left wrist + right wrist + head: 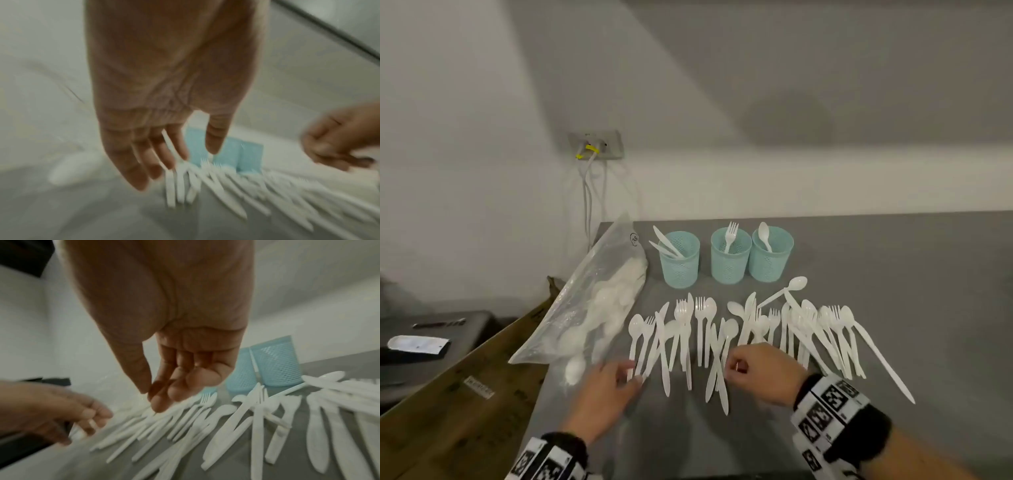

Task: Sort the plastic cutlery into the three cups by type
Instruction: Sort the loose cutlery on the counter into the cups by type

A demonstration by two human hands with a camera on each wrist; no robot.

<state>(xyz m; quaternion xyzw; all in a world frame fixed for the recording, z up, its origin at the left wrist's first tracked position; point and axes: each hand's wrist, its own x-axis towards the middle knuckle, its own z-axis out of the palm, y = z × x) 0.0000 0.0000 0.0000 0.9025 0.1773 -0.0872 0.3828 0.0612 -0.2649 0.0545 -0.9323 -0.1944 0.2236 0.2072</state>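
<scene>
Wrists: two forearms wore black bands with square black-and-white markers, at the bottom of the head view.
Left hand: the left hand (606,387) reached to the leftmost handles in the row, its fingers (164,152) loosely extended; whether they already pinched a handle, I cannot tell (the wrist view is blurred).
Right hand: the right hand (760,371) hovered over the middle handles, fingers curled toward the thumb; no piece was plainly held.
Cutlery: the row of white plastic cutlery (756,329) lay across the grey tabletop (893,274), mixed spoons, forks and knives.
Key relation: handles pointed toward the person, heads away toward the cups, so each long axis ran straight out from the fingers; each hand was nearest its own end.
Cups: the knife cup (681,263), fork cup (730,260) and spoon cup (772,257) stood beyond the row.
Bag: a clear plastic bag (599,301) lay left.
</scene>
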